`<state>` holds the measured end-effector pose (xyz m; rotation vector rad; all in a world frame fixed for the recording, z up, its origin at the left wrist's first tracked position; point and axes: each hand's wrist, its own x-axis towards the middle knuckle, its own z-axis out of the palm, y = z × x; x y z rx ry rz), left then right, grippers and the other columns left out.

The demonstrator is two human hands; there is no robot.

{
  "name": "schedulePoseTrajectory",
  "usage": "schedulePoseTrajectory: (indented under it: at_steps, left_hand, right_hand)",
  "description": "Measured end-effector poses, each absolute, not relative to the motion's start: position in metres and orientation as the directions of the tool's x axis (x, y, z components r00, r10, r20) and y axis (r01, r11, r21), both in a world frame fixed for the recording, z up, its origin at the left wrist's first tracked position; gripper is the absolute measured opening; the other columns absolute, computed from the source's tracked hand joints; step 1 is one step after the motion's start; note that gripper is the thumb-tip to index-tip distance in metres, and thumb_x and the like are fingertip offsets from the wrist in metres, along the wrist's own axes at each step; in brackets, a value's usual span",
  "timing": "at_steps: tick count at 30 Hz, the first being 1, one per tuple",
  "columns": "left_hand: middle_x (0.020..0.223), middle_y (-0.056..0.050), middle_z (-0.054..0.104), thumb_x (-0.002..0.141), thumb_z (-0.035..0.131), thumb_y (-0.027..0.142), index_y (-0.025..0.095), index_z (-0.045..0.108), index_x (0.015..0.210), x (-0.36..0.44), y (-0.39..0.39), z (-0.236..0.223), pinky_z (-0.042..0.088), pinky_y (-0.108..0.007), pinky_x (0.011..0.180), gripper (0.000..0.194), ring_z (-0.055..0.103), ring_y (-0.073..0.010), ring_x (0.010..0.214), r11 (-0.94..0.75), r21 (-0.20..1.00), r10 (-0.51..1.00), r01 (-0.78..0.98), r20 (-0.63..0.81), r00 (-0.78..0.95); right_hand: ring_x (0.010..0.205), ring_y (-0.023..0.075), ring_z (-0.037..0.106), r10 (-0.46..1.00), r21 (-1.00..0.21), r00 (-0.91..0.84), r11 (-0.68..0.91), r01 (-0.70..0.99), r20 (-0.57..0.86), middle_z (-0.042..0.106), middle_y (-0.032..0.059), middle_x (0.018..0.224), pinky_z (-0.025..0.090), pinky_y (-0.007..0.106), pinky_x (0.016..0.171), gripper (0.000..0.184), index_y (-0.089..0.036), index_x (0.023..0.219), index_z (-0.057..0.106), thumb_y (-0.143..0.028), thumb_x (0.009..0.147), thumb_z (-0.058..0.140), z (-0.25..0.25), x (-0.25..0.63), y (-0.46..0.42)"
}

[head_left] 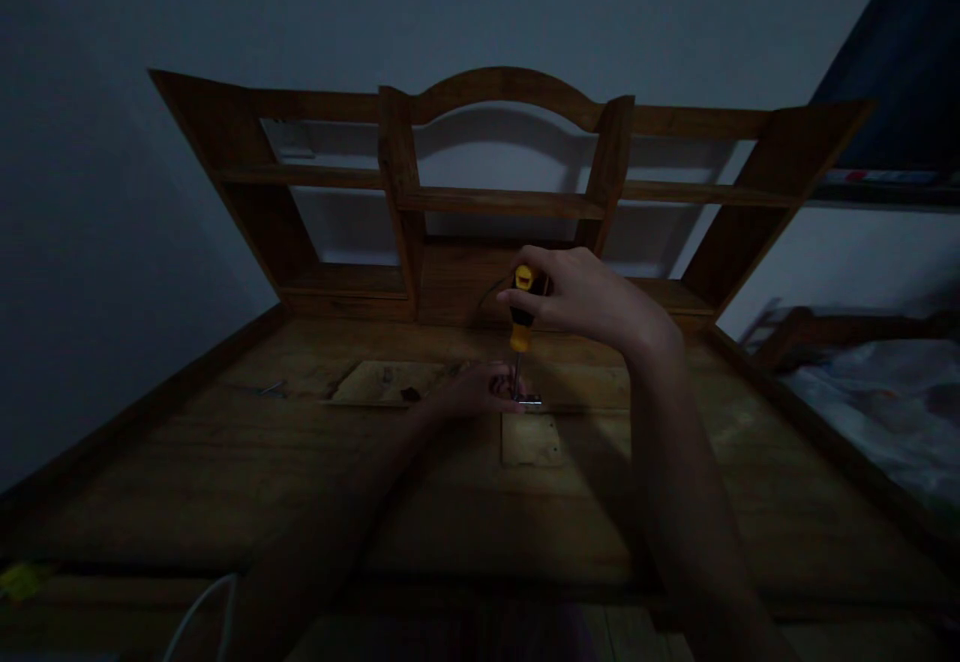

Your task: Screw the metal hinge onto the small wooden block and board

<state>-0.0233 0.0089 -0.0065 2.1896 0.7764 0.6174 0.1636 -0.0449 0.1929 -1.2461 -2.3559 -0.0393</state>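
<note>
A: What's nearest, on the table (225,492)?

B: A small square board (531,440), lying flat, and just beyond it the small metal piece (529,400), mid-table!

A: How far along?

B: Underway, I'd judge: the screwdriver (520,337) stands nearly upright, tip down beside that metal piece. How much is done or left, I can't tell.

A: And the fingers?

B: Left hand (476,390) low, fingers partly curled around the shaft's foot; a firm hold, I can't tell. Right hand (577,287) above, fingers closed around the yellow-and-black handle!

A: Far side?

B: The wooden shelf unit (510,204), against the wall.
</note>
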Motion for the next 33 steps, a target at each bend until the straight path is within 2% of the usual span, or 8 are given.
schedulePoseTrajectory:
  at_steps: [7,12,16,20,23,29,33]
  left_hand:
    - [0.081,0.000,0.059,0.077,0.077,0.049,0.018,0.070,0.101,-0.0244,0.0097,-0.0089,0.037,-0.022,0.062,0.040,0.051,-0.0116,0.072,-0.557,0.752,0.695,0.352,0.190,0.693]
    - [0.078,0.001,0.057,0.077,0.077,0.050,0.018,0.070,0.101,-0.0241,0.0106,-0.0100,0.037,-0.022,0.061,0.040,0.050,-0.0115,0.071,-0.548,0.751,0.702,0.367,0.175,0.690]
    - [0.080,0.001,0.057,0.077,0.077,0.048,0.018,0.070,0.100,-0.0235,0.0104,-0.0076,0.037,-0.022,0.062,0.039,0.049,-0.0116,0.072,-0.564,0.751,0.685,0.343,0.194,0.702]
    - [0.080,0.001,0.056,0.077,0.078,0.047,0.018,0.070,0.102,-0.0242,0.0106,-0.0081,0.037,-0.022,0.063,0.039,0.050,-0.0118,0.073,-0.565,0.746,0.690,0.354,0.191,0.698]
    - [0.081,0.001,0.057,0.078,0.077,0.047,0.018,0.070,0.102,-0.0241,0.0115,-0.0109,0.037,-0.022,0.063,0.038,0.050,-0.0119,0.073,-0.557,0.751,0.693,0.355,0.185,0.697]
    - [0.082,0.001,0.058,0.078,0.077,0.046,0.018,0.070,0.100,-0.0230,0.0123,-0.0120,0.037,-0.022,0.064,0.037,0.049,-0.0113,0.073,-0.565,0.763,0.675,0.313,0.210,0.707]
    - [0.081,0.001,0.058,0.078,0.077,0.045,0.017,0.070,0.100,-0.0236,0.0108,-0.0092,0.038,-0.022,0.065,0.036,0.049,-0.0113,0.073,-0.567,0.763,0.674,0.310,0.214,0.707]
  right_hand:
    - [0.089,0.0202,0.064,0.755,-0.199,-0.532,0.630,0.750,0.384,0.071,0.0049,0.098,0.042,0.028,0.077,0.032,-0.019,0.120,0.062,-0.024,0.089,0.059,0.1989,0.1657,-0.0495]
    - [0.087,0.0214,0.064,0.774,-0.165,-0.482,0.583,0.796,0.411,0.070,0.0072,0.094,0.043,0.029,0.075,0.025,-0.018,0.110,0.065,-0.036,0.092,0.061,0.1946,0.1637,-0.0446]
    - [0.091,0.0239,0.063,0.778,-0.140,-0.462,0.561,0.816,0.425,0.069,0.0097,0.099,0.044,0.032,0.079,0.031,-0.018,0.106,0.065,-0.045,0.092,0.059,0.1918,0.1612,-0.0414]
    - [0.103,0.0255,0.063,0.763,-0.145,-0.498,0.594,0.791,0.411,0.069,0.0099,0.113,0.045,0.032,0.086,0.030,-0.018,0.115,0.065,-0.034,0.090,0.060,0.1947,0.1627,-0.0440]
    - [0.099,0.0240,0.064,0.764,-0.164,-0.517,0.608,0.777,0.386,0.071,0.0088,0.111,0.045,0.031,0.084,0.032,-0.018,0.120,0.064,-0.027,0.090,0.059,0.1973,0.1644,-0.0466]
    - [0.094,0.0244,0.064,0.793,-0.128,-0.444,0.535,0.835,0.418,0.070,0.0111,0.101,0.045,0.032,0.082,0.028,-0.017,0.108,0.065,-0.039,0.094,0.056,0.1915,0.1599,-0.0427]
    - [0.101,0.0251,0.063,0.783,-0.127,-0.470,0.558,0.820,0.408,0.069,0.0113,0.109,0.044,0.032,0.086,0.029,-0.017,0.113,0.063,-0.035,0.091,0.059,0.1893,0.1597,-0.0412]
